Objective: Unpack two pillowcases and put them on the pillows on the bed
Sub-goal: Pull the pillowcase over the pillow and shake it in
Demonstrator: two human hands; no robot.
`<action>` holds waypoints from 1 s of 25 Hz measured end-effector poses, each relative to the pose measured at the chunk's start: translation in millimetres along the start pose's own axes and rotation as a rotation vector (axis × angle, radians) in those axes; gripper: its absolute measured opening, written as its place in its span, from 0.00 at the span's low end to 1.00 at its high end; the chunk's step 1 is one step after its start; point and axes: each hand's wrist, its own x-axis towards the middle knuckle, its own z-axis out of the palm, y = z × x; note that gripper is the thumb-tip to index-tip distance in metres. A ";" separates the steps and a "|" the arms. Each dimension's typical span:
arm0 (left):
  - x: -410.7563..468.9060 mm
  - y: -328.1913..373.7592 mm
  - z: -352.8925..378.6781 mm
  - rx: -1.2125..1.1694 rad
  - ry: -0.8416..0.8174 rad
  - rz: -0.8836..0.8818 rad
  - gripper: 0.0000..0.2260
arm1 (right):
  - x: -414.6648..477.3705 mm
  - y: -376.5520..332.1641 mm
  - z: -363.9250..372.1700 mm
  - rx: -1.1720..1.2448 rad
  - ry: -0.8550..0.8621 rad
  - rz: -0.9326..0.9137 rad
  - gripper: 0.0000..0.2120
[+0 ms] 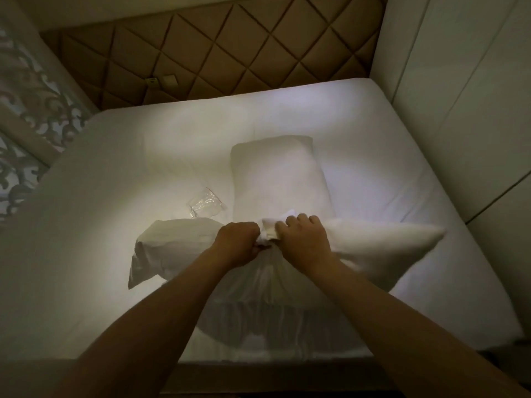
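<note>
A person's left hand (238, 242) and right hand (301, 239) clench the bunched thin white pillowcase (258, 297) over a plump white pillow (373, 248) lying across the white-sheeted bed (86, 254), a crumpled clear plastic bag (205, 205) just beyond.

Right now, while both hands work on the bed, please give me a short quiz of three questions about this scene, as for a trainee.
1. True or false: the plastic bag lies left of the far pillow.
2. The left hand is: A) flat on the sheet, B) gripping white cloth, C) holding the bag.
3. What shape are the padded panels of the headboard?
Key: 1 true; 2 B; 3 diamonds.
</note>
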 end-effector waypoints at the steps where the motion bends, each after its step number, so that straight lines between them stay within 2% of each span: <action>1: 2.7 0.9 -10.8 -0.048 0.010 -0.004 0.17 | 3.9 0.3 -8.8 0.014 0.103 0.033 0.05; 3: 11.0 4.0 -30.4 -0.112 0.028 0.006 0.15 | -0.2 -2.4 -16.0 0.095 0.227 0.056 0.02; 4: 15.8 5.6 -39.7 -0.143 0.035 0.016 0.14 | -6.9 -5.4 -15.6 0.180 0.224 0.078 0.04; 5: 20.3 6.4 -46.6 -0.183 0.044 0.029 0.15 | -15.6 -10.0 -14.1 0.314 0.167 0.136 0.06; 8: 31.3 2.6 -52.4 -0.343 0.046 0.031 0.22 | -30.7 -16.1 -8.8 0.793 -0.109 0.462 0.12; 11: 34.7 -2.1 -45.4 -0.385 0.043 -0.024 0.23 | -23.5 -7.5 -10.9 1.013 -0.278 0.605 0.12; 14: 38.5 -0.8 -43.3 -0.342 0.025 -0.004 0.20 | -16.8 -0.9 -6.7 1.133 -0.386 0.660 0.11; 16: 42.6 3.8 -47.8 -0.231 -0.001 0.042 0.15 | -15.0 -5.7 1.1 1.224 -0.463 0.747 0.10; 18: 50.5 10.3 -51.0 -0.103 0.086 0.080 0.12 | -6.7 -16.0 7.4 1.271 -0.450 0.855 0.09; 19: 56.1 12.9 -48.7 -0.065 0.194 0.089 0.12 | 1.0 -19.1 10.9 1.274 -0.419 0.894 0.08; 20: 61.4 13.8 -44.7 -0.066 0.299 0.068 0.12 | 10.2 -19.4 12.6 1.242 -0.399 0.924 0.09; 22: 61.3 9.6 -30.0 -0.126 0.389 -0.050 0.15 | 30.9 -14.5 18.6 1.094 -0.371 0.969 0.10; 24: 48.8 -0.6 1.5 -0.168 0.310 -0.193 0.14 | 52.2 -4.1 29.5 1.063 -0.321 1.002 0.10; 25: 37.8 -4.8 22.9 -0.208 0.218 -0.252 0.13 | 62.1 -0.1 36.0 1.077 -0.301 1.019 0.09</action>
